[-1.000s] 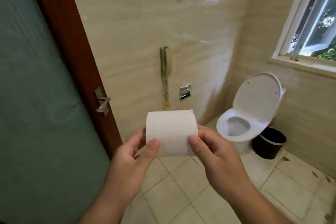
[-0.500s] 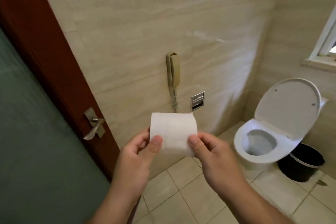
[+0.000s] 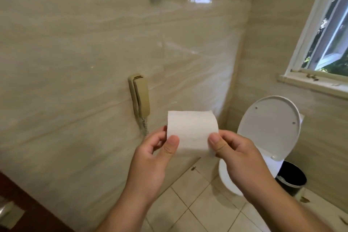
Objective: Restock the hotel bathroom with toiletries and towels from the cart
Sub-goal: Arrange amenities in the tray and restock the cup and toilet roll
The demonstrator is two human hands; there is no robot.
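Observation:
A white toilet paper roll [image 3: 192,132] is held in front of me at chest height, between both hands. My left hand [image 3: 152,158] grips its left end, thumb on the front. My right hand [image 3: 237,154] grips the right end the same way. The roll hides the metal paper holder on the wall that showed in the earlier frames.
A beige wall phone [image 3: 140,98] with a coiled cord hangs on the tiled wall just left of the roll. To the right stands a white toilet [image 3: 269,126] with its lid up, and a black bin [image 3: 291,177] beside it. A window [image 3: 325,30] is at upper right. The door edge [image 3: 22,209] shows at lower left.
I have moved further into the bathroom and closer to the wall; the door has slid out of view to the lower left. Both hands keep holding the roll, which now covers the wall holder.

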